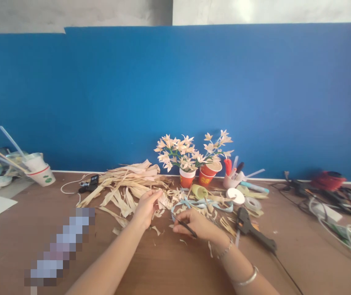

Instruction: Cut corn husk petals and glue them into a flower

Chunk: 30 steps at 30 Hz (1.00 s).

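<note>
My left hand (147, 208) pinches a pale piece of dried corn husk (164, 201) between thumb and fingertips. To its right, my right hand (193, 224) is closed on a pair of scissors (188, 229) with dark handles, the thin front end pointing toward the left hand. The fingers partly hide the scissors, and whether the blades touch the husk I cannot tell. Small husk scraps (156, 230) lie below the hands. Behind the left hand spreads a pile of long dried husks (126, 186).
Husk flowers (180, 149) stand in red paper cups (187, 179) against a blue wall panel. On the right lie a glue gun (254, 231), a tape roll (252, 203) and tangled cables (323, 209). At left are a white cup (42, 175) with sticks and a pixelated patch (60, 248).
</note>
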Tool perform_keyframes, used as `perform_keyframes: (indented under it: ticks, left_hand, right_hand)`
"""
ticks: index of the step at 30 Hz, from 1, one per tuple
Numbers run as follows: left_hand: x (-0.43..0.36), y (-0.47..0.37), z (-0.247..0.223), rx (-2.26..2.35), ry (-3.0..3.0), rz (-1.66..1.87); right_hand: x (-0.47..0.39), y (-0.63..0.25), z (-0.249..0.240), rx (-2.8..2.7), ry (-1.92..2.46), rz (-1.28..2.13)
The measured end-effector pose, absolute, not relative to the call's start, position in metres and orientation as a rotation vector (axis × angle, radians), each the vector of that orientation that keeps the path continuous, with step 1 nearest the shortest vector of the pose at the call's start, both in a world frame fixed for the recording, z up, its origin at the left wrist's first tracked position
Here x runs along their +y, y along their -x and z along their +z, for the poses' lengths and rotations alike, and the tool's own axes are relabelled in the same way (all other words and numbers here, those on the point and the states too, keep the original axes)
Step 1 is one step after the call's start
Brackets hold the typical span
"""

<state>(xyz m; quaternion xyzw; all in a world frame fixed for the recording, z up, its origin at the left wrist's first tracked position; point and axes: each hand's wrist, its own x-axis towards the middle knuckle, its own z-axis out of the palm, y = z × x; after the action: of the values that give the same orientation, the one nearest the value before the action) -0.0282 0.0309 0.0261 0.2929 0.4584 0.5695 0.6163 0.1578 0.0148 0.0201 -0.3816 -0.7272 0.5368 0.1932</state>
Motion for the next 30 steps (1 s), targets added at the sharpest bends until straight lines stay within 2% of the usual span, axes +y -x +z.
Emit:
perform_keyframes:
  ticks: [7, 30]
  left_hand:
    - [0.0310, 0.0279, 0.0248, 1.039, -0.675, 1.313]
    - [0.0296, 0.0231, 0.0214, 1.009, -0.548, 1.433]
  right_hand:
    - [0.0140, -0.1574, 0.0204, -1.964, 1.149, 1.603]
    - [0.0153, -0.1587, 0.0157, -2.042, 1.087, 1.415]
